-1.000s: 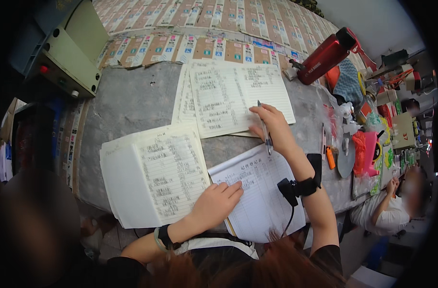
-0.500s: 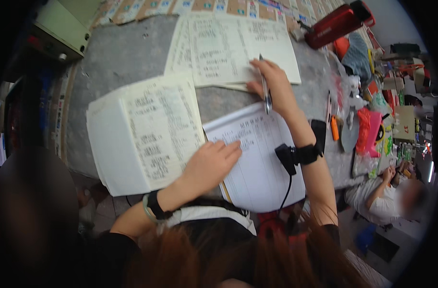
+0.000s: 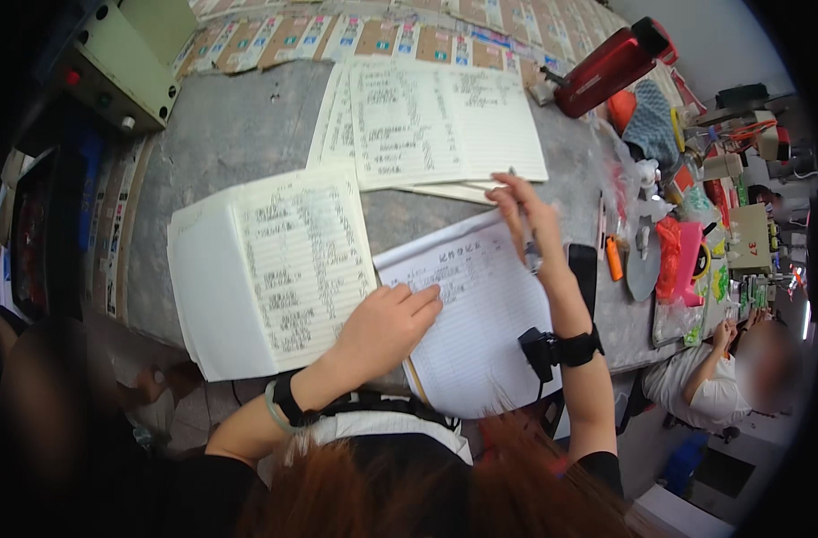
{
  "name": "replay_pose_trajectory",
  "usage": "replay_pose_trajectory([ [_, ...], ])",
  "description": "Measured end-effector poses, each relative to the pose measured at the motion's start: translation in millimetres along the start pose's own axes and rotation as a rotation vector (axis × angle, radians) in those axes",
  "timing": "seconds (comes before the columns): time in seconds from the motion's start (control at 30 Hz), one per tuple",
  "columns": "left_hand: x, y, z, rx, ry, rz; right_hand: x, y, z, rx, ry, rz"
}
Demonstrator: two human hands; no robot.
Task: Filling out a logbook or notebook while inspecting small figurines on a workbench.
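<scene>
- My left hand (image 3: 386,327) lies flat, fingers loosely spread, holding nothing; fingertips press the lined sheet (image 3: 480,314) at its upper left, I'd say to pin it and mark the line I'm reading.
- My right hand (image 3: 530,220) is closed around a pen (image 3: 527,244), tip down over the sheet's top right corner, poised as for writing.
- The lined sheet sits at the near edge of the worktop (image 3: 238,134), straight in front of me, partly hanging over that edge.
- Left of it, an open notebook (image 3: 270,264) with handwritten columns, angled toward me, probably for copying across; its left page is blank.
- Above, a second open ledger (image 3: 445,125) lies mid-worktop, turned so both stay readable at once.
- Wrist strap with a small black device (image 3: 552,348) on my right forearm; dark band on the left wrist.
- Far edge: a row of small printed cards (image 3: 382,36), orange-and-blue blocks, laid side by side.
- Far right corner: red bottle (image 3: 606,67) on its side.
- Far left corner: pale green control box (image 3: 126,67) with a red button.
- Right edge: cluttered pink, orange and green bits; details too small to tell.
- A seated person (image 3: 722,377) below the right edge.
</scene>
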State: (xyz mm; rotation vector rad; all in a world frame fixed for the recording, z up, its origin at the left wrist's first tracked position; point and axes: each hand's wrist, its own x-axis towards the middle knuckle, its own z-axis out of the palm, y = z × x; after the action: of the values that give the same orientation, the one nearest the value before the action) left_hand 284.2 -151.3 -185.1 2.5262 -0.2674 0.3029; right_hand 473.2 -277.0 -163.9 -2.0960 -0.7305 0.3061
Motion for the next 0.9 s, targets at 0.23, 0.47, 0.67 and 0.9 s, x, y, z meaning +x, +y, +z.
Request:
replay_pose_trajectory([
  [0.23, 2, 3, 0, 0.025, -0.023, 0.004, 32, -15, 22, -0.227, -0.09, -0.296],
  [0.47, 3, 5, -3, 0.026, -0.053, -0.014, 50, -1, 39, -0.369, -0.05, -0.417],
  [0.67, 5, 4, -5, 0.032, -0.062, -0.011, 50, 11, 43, -0.433, -0.105, -0.39],
  [0.9, 7, 3, -2, 0.016, -0.06, -0.026, 48, 14, 44, -0.443, -0.086, -0.387],
])
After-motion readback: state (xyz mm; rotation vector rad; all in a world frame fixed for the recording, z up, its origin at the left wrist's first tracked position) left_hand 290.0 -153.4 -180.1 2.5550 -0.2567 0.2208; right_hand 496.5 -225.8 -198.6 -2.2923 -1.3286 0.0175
